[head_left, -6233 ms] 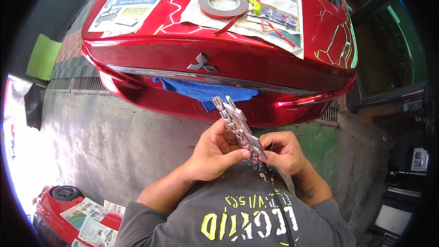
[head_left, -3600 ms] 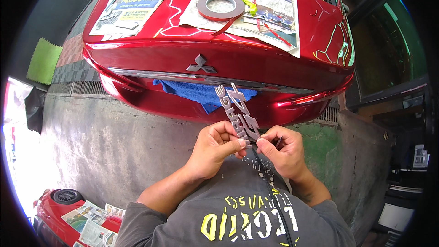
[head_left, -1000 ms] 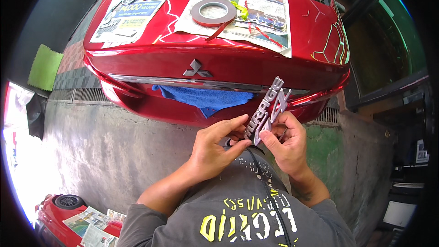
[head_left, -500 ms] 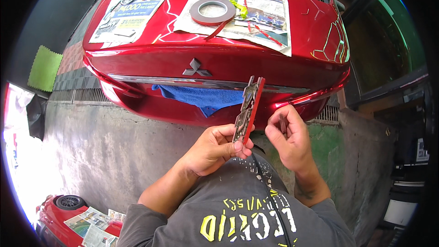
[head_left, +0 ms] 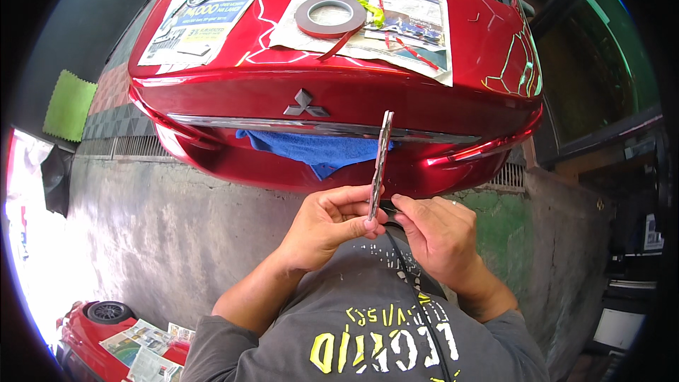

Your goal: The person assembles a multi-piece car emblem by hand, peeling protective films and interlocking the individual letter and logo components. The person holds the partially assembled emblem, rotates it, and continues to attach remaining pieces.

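My left hand [head_left: 324, 226] pinches the lower end of a long, narrow car emblem [head_left: 382, 155] between thumb and fingers. The emblem stands upright and nearly edge-on, showing a thin silvery-dark side. To its right, my right hand [head_left: 442, 233] is closed, thumb and forefinger together close to the emblem's lower end. Whatever those fingers hold is too small and hidden to name. Beyond both hands lies the red car's trunk lid [head_left: 396, 92], with a three-diamond badge [head_left: 305, 105] on it. A blue towel [head_left: 325, 150] hangs below the chrome trim.
On the trunk, newspaper sheets [head_left: 297, 35] bear a roll of grey tape with red liner [head_left: 305, 20], red strips [head_left: 417, 54] and a yellow-green scrap [head_left: 375, 14]. More newspaper [head_left: 159, 46] lies at left. A black cable [head_left: 424, 304] runs down my shirt. Another red car [head_left: 85, 343] is at lower left.
The emblem has turned from showing its red backing to nearly edge-on. My right hand has moved left toward its lower end; the small dark piece in it is now hidden.
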Tool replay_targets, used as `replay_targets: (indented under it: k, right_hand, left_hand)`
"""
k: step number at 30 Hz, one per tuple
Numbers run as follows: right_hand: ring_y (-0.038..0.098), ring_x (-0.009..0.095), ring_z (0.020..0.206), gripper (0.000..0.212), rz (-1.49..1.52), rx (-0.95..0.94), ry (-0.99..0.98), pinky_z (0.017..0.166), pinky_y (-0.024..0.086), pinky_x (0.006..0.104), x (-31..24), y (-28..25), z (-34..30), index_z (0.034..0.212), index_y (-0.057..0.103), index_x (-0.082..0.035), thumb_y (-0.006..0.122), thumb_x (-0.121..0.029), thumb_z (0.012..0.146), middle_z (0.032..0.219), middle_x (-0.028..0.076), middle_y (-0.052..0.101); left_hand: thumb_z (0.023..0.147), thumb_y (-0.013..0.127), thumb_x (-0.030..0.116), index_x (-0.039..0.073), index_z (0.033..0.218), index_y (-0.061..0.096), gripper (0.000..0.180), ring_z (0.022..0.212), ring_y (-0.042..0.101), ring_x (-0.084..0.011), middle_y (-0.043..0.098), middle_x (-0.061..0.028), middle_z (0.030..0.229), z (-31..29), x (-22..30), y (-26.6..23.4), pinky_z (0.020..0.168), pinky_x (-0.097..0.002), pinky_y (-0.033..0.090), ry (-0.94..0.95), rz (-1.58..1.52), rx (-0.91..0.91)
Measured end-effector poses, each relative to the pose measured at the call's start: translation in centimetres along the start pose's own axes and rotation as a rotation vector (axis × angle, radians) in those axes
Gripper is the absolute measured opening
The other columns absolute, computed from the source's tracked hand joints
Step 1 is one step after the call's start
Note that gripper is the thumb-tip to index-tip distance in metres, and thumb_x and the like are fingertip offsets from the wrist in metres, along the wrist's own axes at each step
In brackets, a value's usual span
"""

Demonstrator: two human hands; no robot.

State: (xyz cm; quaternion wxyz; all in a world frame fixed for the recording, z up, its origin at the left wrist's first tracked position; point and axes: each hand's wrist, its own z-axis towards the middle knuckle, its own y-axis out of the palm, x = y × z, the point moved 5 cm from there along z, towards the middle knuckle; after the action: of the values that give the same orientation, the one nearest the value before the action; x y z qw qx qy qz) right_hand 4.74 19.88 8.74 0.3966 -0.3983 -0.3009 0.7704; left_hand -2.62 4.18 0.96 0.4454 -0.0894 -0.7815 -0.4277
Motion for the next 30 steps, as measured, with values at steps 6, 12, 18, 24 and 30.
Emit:
replay_targets:
  k: [6, 12, 18, 24, 30]
  right_hand:
    - [0.061, 0.018, 0.062, 0.032, -0.06, 0.022, -0.04, 0.056, 0.048, 0.0322, -0.35, 0.41, -0.08, 0.107, 0.071, -0.006, 0.076, -0.005, 0.075, 0.084, 0.003, 0.071]
    - [0.059, 0.016, 0.061, 0.033, -0.101, 0.014, -0.077, 0.054, 0.046, 0.0309, -0.23, 0.32, -0.17, 0.104, 0.072, -0.006, 0.074, -0.005, 0.072, 0.085, 0.003, 0.072]
    - [0.059, 0.015, 0.061, 0.03, -0.076, 0.004, -0.103, 0.054, 0.046, 0.0304, -0.38, -0.05, -0.05, 0.102, 0.072, -0.005, 0.073, -0.005, 0.072, 0.087, 0.002, 0.073]
    - [0.061, 0.016, 0.059, 0.03, -0.028, -0.024, -0.116, 0.051, 0.046, 0.0305, -0.39, -0.14, 0.19, 0.099, 0.072, -0.002, 0.075, 0.002, 0.069, 0.084, 0.004, 0.073]
    - [0.06, 0.015, 0.06, 0.032, -0.053, -0.037, -0.152, 0.05, 0.045, 0.0301, -0.46, 0.16, 0.13, 0.102, 0.071, -0.001, 0.072, 0.001, 0.07, 0.087, 0.004, 0.073]
  left_hand:
    - [0.088, 0.077, 0.004, -0.004, 0.134, 0.057, 0.051, 0.094, 0.072, -0.0211, 0.072, -0.0128, 0.107, 0.06, -0.03, 0.17, 0.085, -0.034, 0.059, 0.011, 0.004, -0.016]
    - [0.087, 0.078, 0.002, -0.004, 0.131, 0.058, 0.049, 0.094, 0.072, -0.0225, 0.07, -0.0136, 0.112, 0.13, 0.02, 0.33, 0.086, -0.0354, 0.06, 0.032, 0.008, -0.015]
    - [0.091, 0.071, -0.002, -0.002, 0.125, 0.061, 0.036, 0.099, 0.071, -0.0203, 0.07, -0.0122, 0.111, 0.03, -0.14, 0.18, 0.088, -0.035, 0.06, 0.028, -0.025, -0.059]
    - [0.091, 0.07, -0.004, 0.0, 0.12, 0.062, 0.03, 0.093, 0.072, -0.0208, 0.07, -0.014, 0.112, 0.15, -0.25, -0.07, 0.083, -0.0344, 0.061, -0.014, -0.113, -0.115]
    - [0.09, 0.07, -0.005, 0.002, 0.113, 0.06, 0.026, 0.091, 0.072, -0.0214, 0.07, -0.015, 0.114, 0.13, -0.22, -0.16, 0.081, -0.035, 0.061, -0.056, -0.13, -0.077]
